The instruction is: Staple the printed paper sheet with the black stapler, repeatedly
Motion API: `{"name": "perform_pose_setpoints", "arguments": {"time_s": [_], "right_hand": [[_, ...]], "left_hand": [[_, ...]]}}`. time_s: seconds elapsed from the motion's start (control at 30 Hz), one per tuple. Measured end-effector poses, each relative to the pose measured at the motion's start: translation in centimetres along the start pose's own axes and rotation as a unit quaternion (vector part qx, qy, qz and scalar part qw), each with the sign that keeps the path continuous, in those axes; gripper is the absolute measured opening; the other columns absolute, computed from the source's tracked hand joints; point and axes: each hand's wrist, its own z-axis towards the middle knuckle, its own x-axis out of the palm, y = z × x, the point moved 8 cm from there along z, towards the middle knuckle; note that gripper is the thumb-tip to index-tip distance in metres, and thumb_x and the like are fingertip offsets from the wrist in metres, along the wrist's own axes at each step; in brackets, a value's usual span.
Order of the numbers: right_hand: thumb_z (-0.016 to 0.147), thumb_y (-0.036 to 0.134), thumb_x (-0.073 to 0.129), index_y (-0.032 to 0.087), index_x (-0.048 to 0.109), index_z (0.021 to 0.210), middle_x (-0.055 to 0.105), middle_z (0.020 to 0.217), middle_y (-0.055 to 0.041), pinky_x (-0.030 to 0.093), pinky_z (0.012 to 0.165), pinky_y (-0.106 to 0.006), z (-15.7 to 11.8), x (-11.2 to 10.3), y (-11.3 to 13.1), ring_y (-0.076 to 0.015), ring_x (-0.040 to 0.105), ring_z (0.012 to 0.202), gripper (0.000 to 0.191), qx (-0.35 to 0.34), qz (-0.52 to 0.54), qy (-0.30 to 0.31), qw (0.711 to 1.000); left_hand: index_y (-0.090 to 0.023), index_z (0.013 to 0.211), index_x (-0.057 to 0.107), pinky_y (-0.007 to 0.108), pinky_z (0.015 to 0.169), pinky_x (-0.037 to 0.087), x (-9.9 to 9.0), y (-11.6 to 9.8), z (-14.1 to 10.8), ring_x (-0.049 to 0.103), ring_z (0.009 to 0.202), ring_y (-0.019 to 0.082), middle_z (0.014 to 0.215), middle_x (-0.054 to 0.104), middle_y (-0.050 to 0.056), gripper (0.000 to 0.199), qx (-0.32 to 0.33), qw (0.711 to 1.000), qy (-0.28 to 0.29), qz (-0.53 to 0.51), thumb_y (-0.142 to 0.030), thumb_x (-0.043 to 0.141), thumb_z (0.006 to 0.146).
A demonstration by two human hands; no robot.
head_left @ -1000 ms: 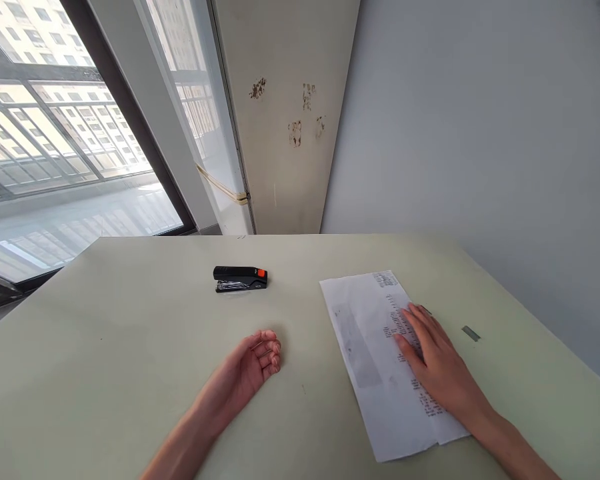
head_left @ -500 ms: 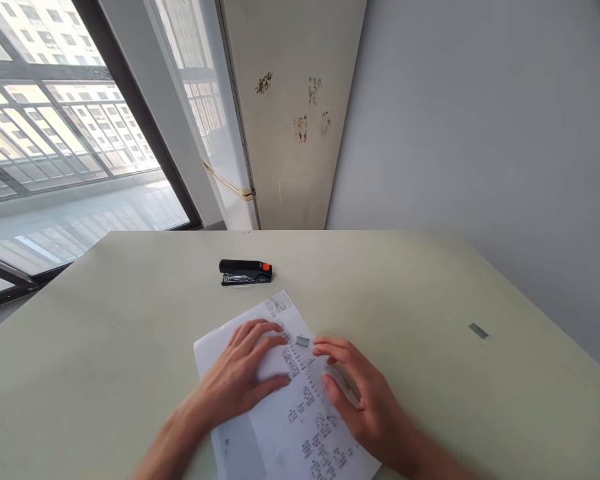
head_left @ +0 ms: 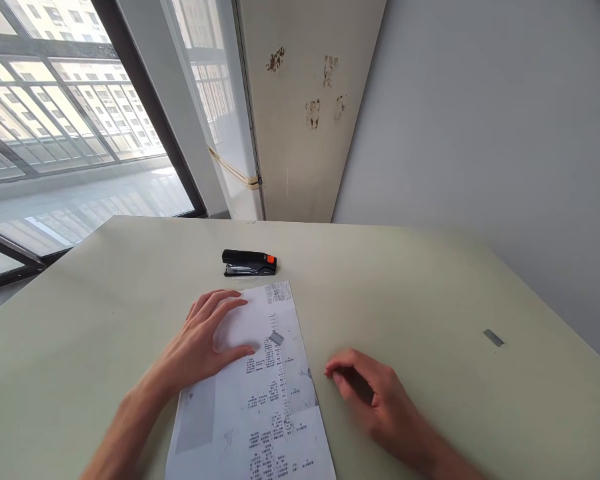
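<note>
Paper: a white sheet with small black printing [head_left: 247,413] is lying flat on the pale green table [head_left: 405,280].
Left hand: the left hand [head_left: 197,350] is resting on the left side of the paper; its fingers are bending and lying close together, with the thumb sticking out apart.
Right hand: the right hand [head_left: 373,393] is staying off the paper, near its right edge; its fingers are curling in and the thumb tip is meeting the pointer finger. I cannot tell if they are pinching anything.
Stapler: a black stapler with an orange patch [head_left: 250,263] is sitting just past the paper's far edge.
Strips: one small grey strip [head_left: 277,338] is lying on the paper; another grey strip [head_left: 493,338] is lying well to its right.
</note>
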Motion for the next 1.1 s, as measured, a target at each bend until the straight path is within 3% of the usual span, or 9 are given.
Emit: {"name": "perform_pose_setpoints", "arguments": {"time_s": [0.17, 0.3, 0.47, 0.67, 0.87, 1.1], "right_hand": [[0.106, 0.028, 0.049, 0.028, 0.065, 0.103, 0.069, 0.097, -0.0013, 0.049, 0.064, -0.025, 0.2, 0.1, -0.5, -0.0161, 0.064, 0.082, 0.016, 0.0, -0.011, -0.004, 1.0], [0.107, 0.028, 0.049, 0.028, 0.065, 0.103, 0.069, 0.095, -0.0011, 0.049, 0.065, -0.025, 0.4, 0.0, -0.5, -0.0163, 0.064, 0.082, 0.017, -0.004, -0.009, -0.008, 1.0], [0.107, 0.029, 0.048, 0.028, 0.066, 0.101, 0.07, 0.095, -0.0017, 0.05, 0.064, -0.025, 0.6, -0.2, -0.7, -0.0169, 0.065, 0.084, 0.018, 0.01, -0.012, -0.01, 1.0], [0.107, 0.03, 0.047, 0.027, 0.066, 0.1, 0.071, 0.096, -0.0026, 0.055, 0.076, -0.027, 0.6, -0.3, -1.0, -0.0181, 0.067, 0.089, 0.02, 0.014, -0.009, -0.008, 1.0], [0.107, 0.031, 0.047, 0.027, 0.066, 0.101, 0.071, 0.096, -0.0032, 0.052, 0.066, -0.025, 0.6, -0.2, -1.2, -0.018, 0.067, 0.088, 0.021, 0.026, -0.012, -0.001, 1.0], [0.108, 0.032, 0.046, 0.027, 0.066, 0.1, 0.07, 0.095, -0.0036, 0.052, 0.066, -0.026, 0.6, -0.2, -0.9, -0.018, 0.066, 0.086, 0.022, 0.021, -0.009, 0.0, 1.0]], "left_hand": [[-0.038, 0.143, 0.052, 0.059, 0.112, 0.047, 0.0, 1.8, 0.0, 0.043, 0.142, 0.038, 0.153, 0.052, 0.005, 0.078, -0.021, 1.0, -0.005, 0.019, -0.071, 0.077, 0.077], [-0.036, 0.14, 0.055, 0.058, 0.112, 0.046, -1.3, 2.8, 0.0, 0.046, 0.14, 0.037, 0.148, 0.057, 0.005, 0.069, -0.032, 0.997, -0.065, 0.036, -0.07, 0.072, 0.083], [-0.032, 0.137, 0.055, 0.05, 0.113, 0.047, -1.3, 1.9, 0.2, 0.052, 0.136, 0.03, 0.144, 0.059, 0.006, 0.042, -0.015, 0.996, -0.091, 0.011, -0.056, 0.054, 0.103], [-0.031, 0.138, 0.055, 0.052, 0.114, 0.046, 0.3, 1.0, 0.5, 0.052, 0.137, 0.031, 0.146, 0.058, 0.007, 0.041, -0.004, 0.998, -0.07, 0.01, -0.053, 0.051, 0.104], [-0.03, 0.133, 0.058, 0.054, 0.113, 0.046, 0.6, 1.0, 0.6, 0.053, 0.135, 0.031, 0.144, 0.058, 0.006, 0.035, -0.013, 0.997, -0.075, 0.022, -0.05, 0.05, 0.105], [-0.03, 0.132, 0.059, 0.053, 0.112, 0.046, 0.9, 1.1, 0.5, 0.053, 0.135, 0.031, 0.144, 0.059, 0.007, 0.034, -0.016, 0.996, -0.089, 0.027, -0.047, 0.05, 0.104]]}}
